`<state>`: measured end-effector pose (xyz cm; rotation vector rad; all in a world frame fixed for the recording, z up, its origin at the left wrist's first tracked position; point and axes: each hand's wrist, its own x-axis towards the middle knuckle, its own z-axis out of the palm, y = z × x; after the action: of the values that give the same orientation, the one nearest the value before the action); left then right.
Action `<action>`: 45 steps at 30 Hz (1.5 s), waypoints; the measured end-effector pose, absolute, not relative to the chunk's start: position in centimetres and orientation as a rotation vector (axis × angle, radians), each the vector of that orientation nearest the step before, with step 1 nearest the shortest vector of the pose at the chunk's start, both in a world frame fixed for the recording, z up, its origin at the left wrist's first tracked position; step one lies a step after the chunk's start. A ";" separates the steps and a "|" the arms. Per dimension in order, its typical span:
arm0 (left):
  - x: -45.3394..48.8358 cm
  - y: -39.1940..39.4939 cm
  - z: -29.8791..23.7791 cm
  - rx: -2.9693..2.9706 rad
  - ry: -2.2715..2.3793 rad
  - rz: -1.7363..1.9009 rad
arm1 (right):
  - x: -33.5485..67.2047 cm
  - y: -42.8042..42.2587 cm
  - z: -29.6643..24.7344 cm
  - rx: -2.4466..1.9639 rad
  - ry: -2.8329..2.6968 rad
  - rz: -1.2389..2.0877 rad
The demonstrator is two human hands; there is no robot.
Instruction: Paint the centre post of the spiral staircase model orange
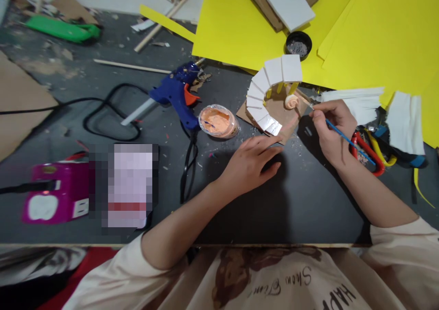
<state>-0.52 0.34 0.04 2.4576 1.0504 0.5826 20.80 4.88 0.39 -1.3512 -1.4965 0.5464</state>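
Observation:
My right hand (332, 129) is closed on a thin blue paintbrush (346, 139), its tip reaching toward a small peach-coloured spiral piece (291, 102). That piece sits on a brown cardboard base (274, 110) under a curved row of white foam steps (267, 90) on yellow posts. My left hand (252, 160) lies on the dark table with fingers stretched out, the fingertips touching the front edge of the cardboard base. An open tub of peach paint (218, 121) stands just left of the model.
A blue glue gun (178, 95) with black cord lies left of the paint. A pink box (56, 193) sits near the front left. Yellow sheets (377, 31), a small black cup (298, 45), white foam strips (360, 100) and red-and-yellow handled tools (370, 152) are at the right.

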 end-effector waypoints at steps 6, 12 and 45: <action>-0.6 0.3 0.1 2.437 1.059 0.541 | 20.9 4.7 0.5 -1.379 -1.519 0.545; -0.5 0.3 0.1 2.438 1.049 0.567 | 20.3 4.5 0.9 -1.232 -1.661 0.546; -0.5 0.4 0.2 2.418 1.046 0.540 | 20.9 4.4 0.8 -1.285 -1.781 0.342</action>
<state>-0.51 0.40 0.20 2.4177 1.0462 0.5401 20.94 4.37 0.80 -1.2847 -1.7807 0.3420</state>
